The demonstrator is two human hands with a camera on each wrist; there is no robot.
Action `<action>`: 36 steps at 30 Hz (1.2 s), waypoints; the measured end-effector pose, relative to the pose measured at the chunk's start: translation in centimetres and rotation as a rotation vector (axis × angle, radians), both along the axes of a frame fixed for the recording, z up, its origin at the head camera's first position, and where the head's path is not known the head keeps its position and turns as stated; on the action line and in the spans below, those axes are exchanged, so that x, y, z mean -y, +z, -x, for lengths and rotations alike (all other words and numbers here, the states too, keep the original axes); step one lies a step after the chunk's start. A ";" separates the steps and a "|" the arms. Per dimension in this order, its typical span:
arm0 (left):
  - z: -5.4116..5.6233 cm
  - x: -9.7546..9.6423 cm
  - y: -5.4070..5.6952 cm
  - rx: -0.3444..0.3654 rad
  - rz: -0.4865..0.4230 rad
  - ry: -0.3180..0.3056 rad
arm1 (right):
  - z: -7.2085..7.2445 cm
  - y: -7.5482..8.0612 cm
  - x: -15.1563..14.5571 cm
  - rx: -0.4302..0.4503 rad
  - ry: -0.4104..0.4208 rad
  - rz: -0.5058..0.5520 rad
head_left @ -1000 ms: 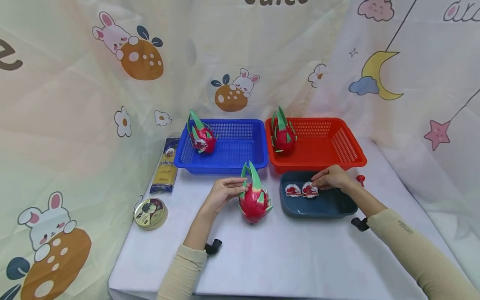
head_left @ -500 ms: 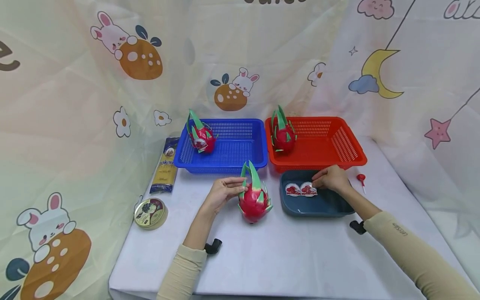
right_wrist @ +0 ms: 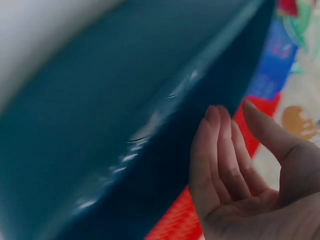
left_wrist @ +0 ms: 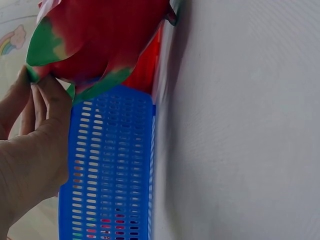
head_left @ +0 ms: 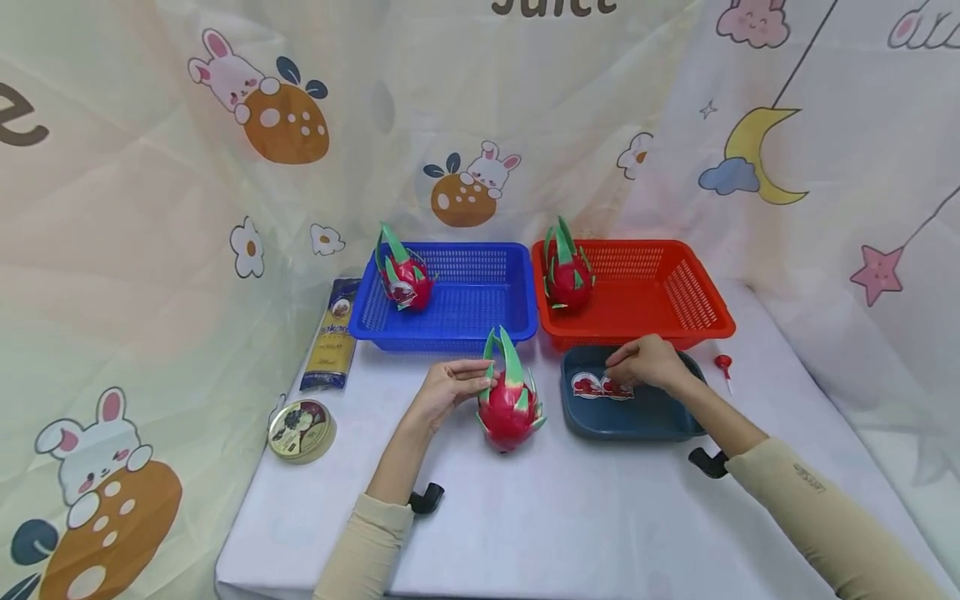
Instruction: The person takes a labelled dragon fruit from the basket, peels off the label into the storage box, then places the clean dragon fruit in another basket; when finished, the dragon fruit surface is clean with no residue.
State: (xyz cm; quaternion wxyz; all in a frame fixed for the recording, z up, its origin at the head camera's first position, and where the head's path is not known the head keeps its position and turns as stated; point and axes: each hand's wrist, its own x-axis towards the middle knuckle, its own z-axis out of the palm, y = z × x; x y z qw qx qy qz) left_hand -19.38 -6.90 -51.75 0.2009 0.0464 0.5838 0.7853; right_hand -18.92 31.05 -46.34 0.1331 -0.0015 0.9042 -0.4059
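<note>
My left hand (head_left: 456,387) pinches a green leaf of a red dragon fruit (head_left: 510,414) over the front of the table. In the left wrist view, thumb and fingers meet on the leaf of this dragon fruit (left_wrist: 100,40). My right hand (head_left: 648,364) is over the dark teal tray (head_left: 660,429), its fingertips overlapping the upper part of the right-hand round sticker (head_left: 618,391). A second sticker (head_left: 586,385) lies beside it to the left. The right wrist view shows that hand (right_wrist: 235,175) with thumb apart from loosely bent fingers and nothing between them.
Behind stand a blue basket (head_left: 480,337) and a red basket (head_left: 637,325). Each holds a dragon fruit; the blue basket's one (head_left: 408,287) bears a sticker. A pasta packet (head_left: 331,342) and a round tin (head_left: 302,431) are on the left, a red lollipop (head_left: 723,362) on the right.
My right hand has shifted a little left over the tray, its fingertips now covering part of the right sticker. The left hand keeps its hold on the dragon fruit's leaf.
</note>
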 end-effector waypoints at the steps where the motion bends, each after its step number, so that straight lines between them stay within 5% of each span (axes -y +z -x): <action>1: -0.1 0.0 0.0 -0.002 0.001 0.001 | 0.0 0.3 0.7 0.013 0.020 0.022; 10: -0.4 0.0 -0.1 -0.008 -0.008 -0.010 | 0.9 2.6 6.6 0.059 0.119 0.208; 17: -0.7 0.0 -0.1 0.009 -0.016 -0.006 | 1.5 2.4 10.1 0.108 0.106 0.396; 30: -0.4 0.3 0.1 -0.018 -0.014 -0.025 | 1.4 1.8 13.2 0.146 0.071 0.484; 36: -0.2 0.7 0.1 -0.063 -0.020 -0.089 | 1.2 1.7 13.0 0.177 0.037 0.527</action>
